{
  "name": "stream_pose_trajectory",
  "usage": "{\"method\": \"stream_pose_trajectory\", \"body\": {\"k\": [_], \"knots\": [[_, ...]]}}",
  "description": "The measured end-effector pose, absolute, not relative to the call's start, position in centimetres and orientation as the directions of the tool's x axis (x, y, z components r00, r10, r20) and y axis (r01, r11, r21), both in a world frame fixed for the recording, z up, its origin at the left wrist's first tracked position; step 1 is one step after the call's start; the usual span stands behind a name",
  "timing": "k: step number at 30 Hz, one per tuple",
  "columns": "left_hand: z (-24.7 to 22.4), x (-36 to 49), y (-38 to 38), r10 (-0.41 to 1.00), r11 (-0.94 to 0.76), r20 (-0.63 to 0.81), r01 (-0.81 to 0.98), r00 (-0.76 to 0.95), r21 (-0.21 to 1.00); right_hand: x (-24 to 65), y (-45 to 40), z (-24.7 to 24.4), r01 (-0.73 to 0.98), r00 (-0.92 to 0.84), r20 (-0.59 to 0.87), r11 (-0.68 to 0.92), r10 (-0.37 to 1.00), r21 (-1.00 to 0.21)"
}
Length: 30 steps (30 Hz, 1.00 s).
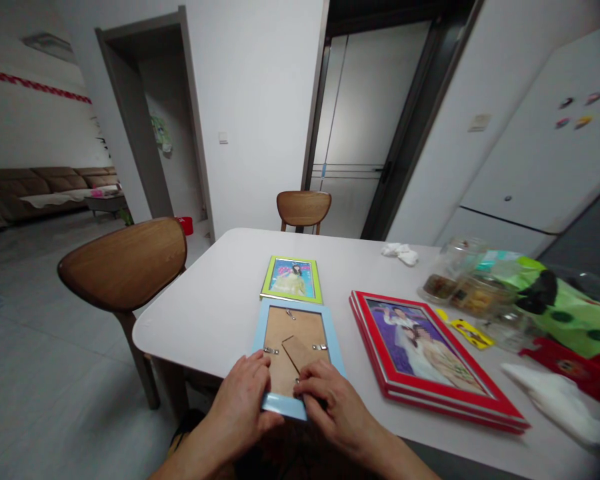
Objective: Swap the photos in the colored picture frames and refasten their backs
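Blue frame (334,353) lies face down on the white table (205,313), at the near edge, directly in front of the person. Its tan backing (279,340) faces up, with a hinged stand flap (297,353) folded across it and small metal clips (269,350) at the sides and top.

Left hand (240,393) rests on the lower left corner, fingers close together and lying nearly flat over frame and backing. Right hand (333,400) sits on the lower right, fingers slightly curved and a little apart, the tips near a clip low on the backing. Whether either hand pinches anything cannot be told: the fingertips hide the contact.

Handling, judged: light and stiff, though the thin moulding may flex or chip, and any glass beneath would be fragile. Safest hold is along the outer edges, with the frame kept flat. The clips look small and thin, suited to a fingertip or nail.

Nearby: green frame (316,290) just beyond the blue one, nearly touching it; stacked red frames (445,380) to the right, a wedding-style photo showing; yellow tag (473,333), glass jars (453,273) and green bag (565,327) farther right; white cloth (400,252) near the far edge.
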<state>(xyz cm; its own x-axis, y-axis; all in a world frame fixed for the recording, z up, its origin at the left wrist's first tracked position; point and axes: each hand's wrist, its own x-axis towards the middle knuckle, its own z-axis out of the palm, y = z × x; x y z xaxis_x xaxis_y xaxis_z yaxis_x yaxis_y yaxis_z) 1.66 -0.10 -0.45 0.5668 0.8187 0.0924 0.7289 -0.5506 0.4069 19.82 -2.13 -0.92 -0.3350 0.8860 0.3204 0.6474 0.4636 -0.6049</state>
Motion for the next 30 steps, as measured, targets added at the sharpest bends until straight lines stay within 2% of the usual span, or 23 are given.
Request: {"method": "stream_pose_trajectory", "body": {"k": [3,7,9,11,14,16,18,20,22,25,28,30], "knots": [[-0.6,3.1,-1.1,0.8,-0.579,0.095,0.719,0.593,0.385,20.2,-2.0,-1.0,0.575,-0.085,0.348,0.331,0.934,-0.748],[0.1,3.8,-1.4,0.776,-0.588,0.115,0.645,0.62,0.489,21.8,-2.0,-1.2,0.413,0.26,0.328,0.202,0.908,-0.888],[1.2,3.7,-1.3,0.782,-0.574,0.187,0.57,0.594,0.588,22.4,-2.3,-1.3,0.233,0.429,0.235,0.144,0.872,-0.962],[2.5,4.0,-1.5,0.815,-0.518,0.263,0.447,0.515,0.73,22.3,-2.7,-1.3,-0.02,0.52,0.09,0.117,0.849,-0.993],[3.9,5.9,-2.1,0.892,-0.345,0.297,0.089,0.341,0.934,20.2,-2.9,-1.2,-0.416,0.395,-0.115,0.066,0.911,-0.907],[4.3,7.8,-2.6,0.922,-0.219,0.27,-0.202,0.276,0.955,18.6,-2.9,-0.8,-0.597,0.245,-0.159,0.02,0.956,-0.802],[4.8,9.5,-2.9,0.937,-0.154,0.261,-0.394,0.234,0.906,18.2,-2.8,0.2,-0.685,0.222,-0.164,0.034,0.961,-0.728],[5.5,10.6,-2.7,0.944,-0.173,0.28,-0.464,0.174,0.869,19.6,-2.9,1.6,-0.677,0.303,-0.184,0.075,0.935,-0.733],[6.4,11.3,-2.2,0.949,-0.16,0.268,-0.48,0.166,0.863,22.9,-3.3,3.1,-0.565,0.377,-0.201,0.052,0.904,-0.824],[6.5,12.8,-1.0,0.93,-0.017,0.194,-0.491,0.312,0.871,29.6,-3.9,5.0,-0.235,0.419,-0.192,-0.098,0.887,-0.967],[4.3,15.5,-0.1,0.872,0.07,0.184,-0.488,0.453,0.87,35.7,-4.0,5.5,0.011,0.514,-0.164,-0.197,0.842,-0.98],[2.4,17.5,0.4,0.848,0.022,0.197,-0.404,0.492,0.914,38.6,-3.7,5.0,0.182,0.584,-0.108,-0.259,0.804,-0.949]]}}
